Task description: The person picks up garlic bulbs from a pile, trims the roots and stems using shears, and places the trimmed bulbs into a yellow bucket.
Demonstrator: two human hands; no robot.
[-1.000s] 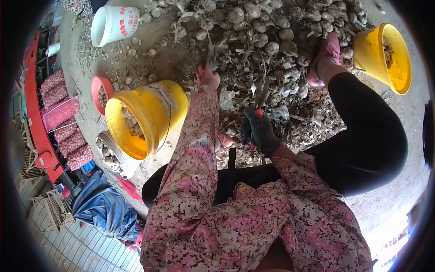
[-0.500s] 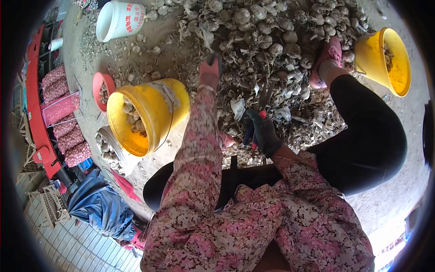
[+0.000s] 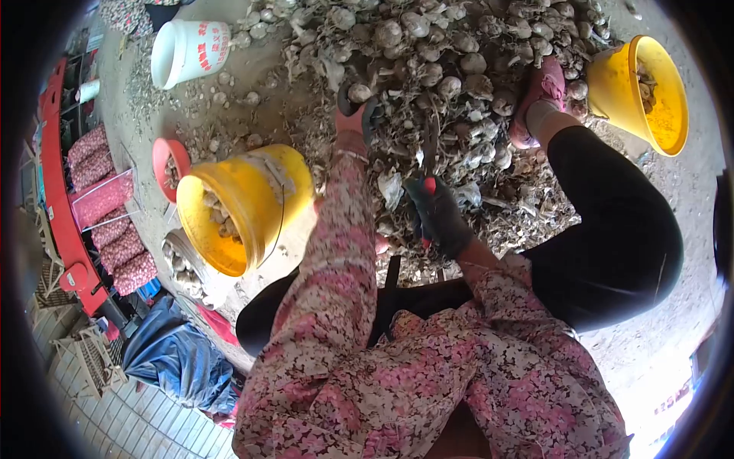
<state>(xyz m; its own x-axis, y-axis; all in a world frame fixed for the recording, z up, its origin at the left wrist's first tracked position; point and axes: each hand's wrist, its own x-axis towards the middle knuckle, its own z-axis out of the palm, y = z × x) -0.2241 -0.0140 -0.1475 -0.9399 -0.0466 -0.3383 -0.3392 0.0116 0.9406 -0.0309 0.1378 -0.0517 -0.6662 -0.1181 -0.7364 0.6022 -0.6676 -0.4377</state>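
My left hand (image 3: pixel 353 121), in a pink-and-dark glove, reaches out to the near edge of a heap of dried garlic (image 3: pixel 428 53). A garlic bulb (image 3: pixel 358 93) sits between its thumb and fingers, its dry stalk seeming to point away from me. Closer to my body, my right hand (image 3: pixel 443 222), in a dark glove, is closed around shears (image 3: pixel 430 185) with red-and-dark handles. The dark blades point away from me over the garlic and trimmings. Scraps of pale plastic or husk (image 3: pixel 391 190) lie beside them.
A yellow bucket (image 3: pixel 287 172) holding bulbs lies tipped at left, near a pink basin (image 3: pixel 162 157) and a white bucket (image 3: pixel 191 53). Another yellow bucket (image 3: pixel 612 84) stands right, past my pink shoe (image 3: pixel 541 96). Filled mesh sacks (image 3: pixel 126 264) and a blue tarp (image 3: pixel 180 352) are far left.
My left hand now has a garlic bulb showing in its grasp. The shears in my right hand have swung slightly left, blades more visible. The whole view has shifted a little.
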